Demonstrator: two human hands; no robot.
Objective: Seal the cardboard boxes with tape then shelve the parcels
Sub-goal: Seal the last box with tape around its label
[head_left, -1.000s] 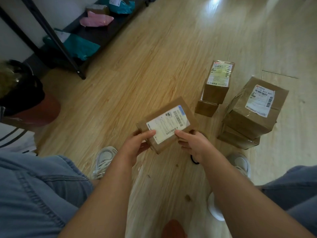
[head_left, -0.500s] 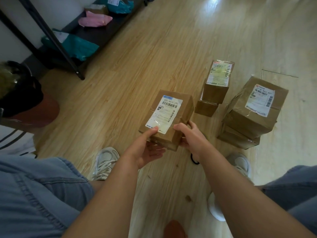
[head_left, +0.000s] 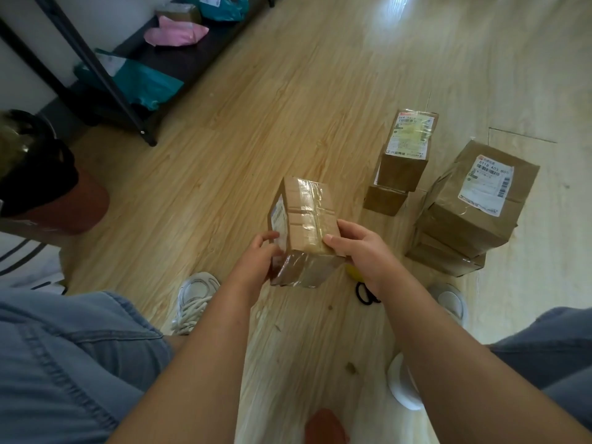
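Box rotated; left hand, right hand clasp.

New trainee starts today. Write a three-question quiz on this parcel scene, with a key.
1. True or false: the left hand and right hand both hold the box.
2. The held box's label faces: A) up; B) the person's left; C) the floor.
3. Fill in: the pink bag lies on the ___.
Key: 1 true; 2 B; 3 shelf.
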